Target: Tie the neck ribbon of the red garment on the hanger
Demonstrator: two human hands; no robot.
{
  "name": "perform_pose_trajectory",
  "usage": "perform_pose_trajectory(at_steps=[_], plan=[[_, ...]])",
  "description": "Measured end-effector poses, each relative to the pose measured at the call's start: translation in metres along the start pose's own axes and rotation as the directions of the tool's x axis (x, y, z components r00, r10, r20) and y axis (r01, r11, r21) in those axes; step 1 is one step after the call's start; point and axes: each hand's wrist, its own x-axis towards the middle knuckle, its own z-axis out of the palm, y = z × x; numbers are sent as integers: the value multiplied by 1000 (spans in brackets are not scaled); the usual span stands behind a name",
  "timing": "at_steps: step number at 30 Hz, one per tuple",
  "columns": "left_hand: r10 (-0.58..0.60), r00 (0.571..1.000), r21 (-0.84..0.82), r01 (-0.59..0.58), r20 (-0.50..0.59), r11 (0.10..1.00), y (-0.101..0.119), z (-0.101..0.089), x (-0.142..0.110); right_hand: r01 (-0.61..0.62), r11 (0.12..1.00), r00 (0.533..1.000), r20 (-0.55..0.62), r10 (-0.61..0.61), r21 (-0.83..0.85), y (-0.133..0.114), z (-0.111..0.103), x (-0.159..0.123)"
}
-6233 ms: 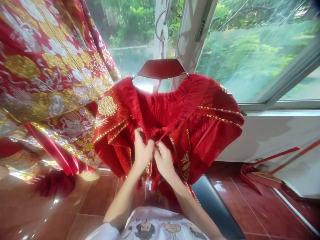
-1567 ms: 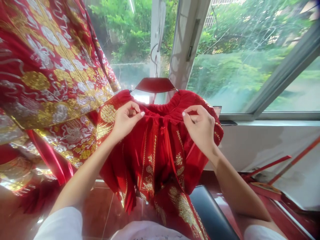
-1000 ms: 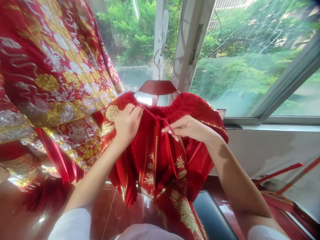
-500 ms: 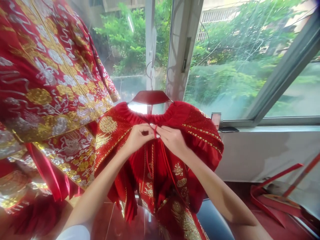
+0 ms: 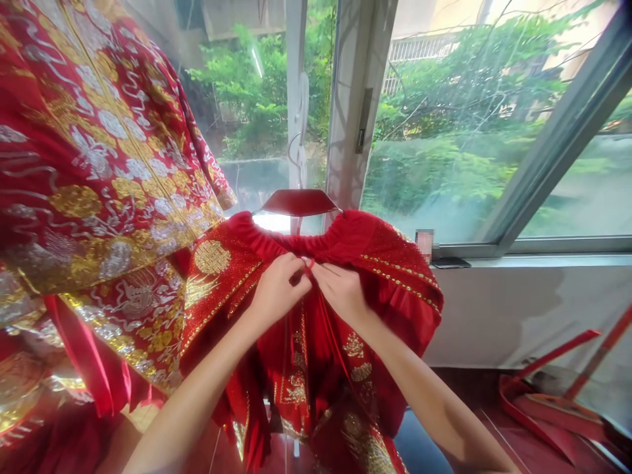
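Observation:
A red garment point(image 5: 395, 270) with gold embroidery and a gathered neckline hangs from a dark red hanger point(image 5: 299, 203) in front of me. At the middle of its neckline, a thin red cord point(image 5: 309, 264) shows between my fingertips. My left hand point(image 5: 280, 283) is closed in a pinch at the cord, thumb and forefinger bent toward each other. From the other side, my right hand point(image 5: 340, 284) pinches the same cord, fingers pressed together. The fingers partly cover the cord's looped part. A length of cord runs down the garment's front below my right hand.
To the left hangs a red jacket point(image 5: 99, 145) thick with gold and silver embroidery. Behind is a sliding window point(image 5: 454, 158) with a dark flat object point(image 5: 451, 263) on its sill. A blue rounded seat point(image 5: 419, 444) is below right, and a red-handled dustpan-like thing point(image 5: 557, 405) lies on the floor.
The view has tilted up slightly, so the garment and hands sit lower in the picture. My fingers have shifted on the cord, and its loop looks smaller between them.

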Motion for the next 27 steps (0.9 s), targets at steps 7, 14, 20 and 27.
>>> perform_pose_trajectory(at_steps=[7,14,20,27], plan=[[85,996,124,-82,-23,989,0,0,-14,1,1000,998,-66,0,16,-9,-5,2],[251,954,387,-171,-165,906,-6,-7,-20,-184,975,983,-34,181,-128,-16,-29,2],[53,956,-25,-62,-288,998,-4,-10,-16,-284,959,958,-48,283,-19,-13,-43,-3],[-247,952,-729,38,-181,683,8,-5,-11,-624,426,656,143,741,655,-29,-37,-2]])
